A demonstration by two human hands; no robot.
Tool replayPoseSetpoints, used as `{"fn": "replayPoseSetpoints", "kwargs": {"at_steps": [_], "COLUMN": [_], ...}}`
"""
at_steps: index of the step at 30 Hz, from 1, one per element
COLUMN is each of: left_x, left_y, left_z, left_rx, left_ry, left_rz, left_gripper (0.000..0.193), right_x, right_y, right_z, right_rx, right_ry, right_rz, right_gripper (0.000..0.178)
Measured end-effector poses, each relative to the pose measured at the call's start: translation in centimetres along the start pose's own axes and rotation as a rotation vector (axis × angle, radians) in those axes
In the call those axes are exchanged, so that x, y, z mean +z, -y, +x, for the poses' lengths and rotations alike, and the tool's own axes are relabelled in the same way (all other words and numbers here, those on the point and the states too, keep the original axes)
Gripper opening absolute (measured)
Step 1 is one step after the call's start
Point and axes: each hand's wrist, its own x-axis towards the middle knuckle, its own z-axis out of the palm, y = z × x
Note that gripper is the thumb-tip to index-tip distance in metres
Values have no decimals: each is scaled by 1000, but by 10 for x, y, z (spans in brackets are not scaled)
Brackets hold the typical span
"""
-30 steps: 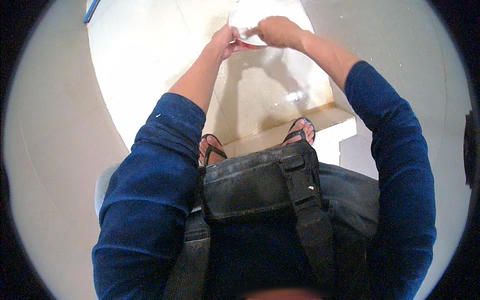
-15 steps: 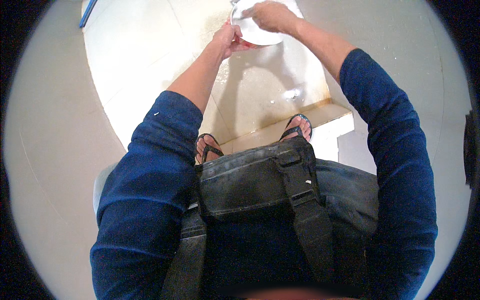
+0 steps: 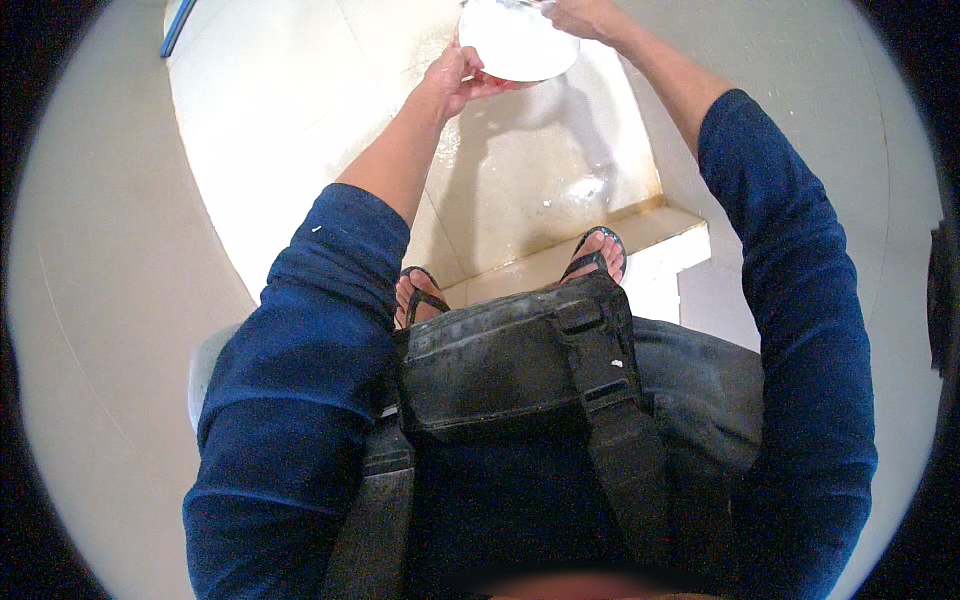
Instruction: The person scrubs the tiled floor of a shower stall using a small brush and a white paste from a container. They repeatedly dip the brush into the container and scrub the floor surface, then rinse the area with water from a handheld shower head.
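A round white plate (image 3: 515,40) was held up at the top of the view, over a wet, pale tiled floor (image 3: 300,130). The left hand (image 3: 458,78) was closed on the plate's lower left rim, the grip pinching the edge, with the fingers passing under the plate. The right hand (image 3: 580,14) was seen at the plate's upper right rim, touching it; the hand was partly cut off by the top edge of the view, so whether its grip was closed on the rim could not be told. Both forearms were bare, with dark blue sleeves (image 3: 300,330) pushed up toward the elbows.

Below the plate, a wet, shiny patch (image 3: 585,188) was noted on the tiles. The feet, in dark sandals (image 3: 598,258), rested at a low raised step (image 3: 660,235) bordering the tiled area. A dark bag with a strap and buckle (image 3: 520,360) lay at the person's front, over blue jeans (image 3: 690,370). A blue object (image 3: 178,25) was seen at the far left corner of the tiles, too small to identify.
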Motion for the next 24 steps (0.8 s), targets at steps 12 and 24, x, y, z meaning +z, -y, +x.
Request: {"fn": "replayPoseSetpoints", "kwargs": {"at_steps": [12,24], "left_x": [-54,-61], "left_y": [22,16], "left_z": [12,19], "left_rx": [-52,-45], "left_ry": [-98,-156], "left_rz": [-27,-55], "left_gripper": [85,64], "right_x": [-14,-12], "right_y": [48,53], "right_z": [-72,-83], "right_rx": [296,-240], "right_ry": [364,-44], "right_rz": [751,-310], "right_gripper": [32,43]}}
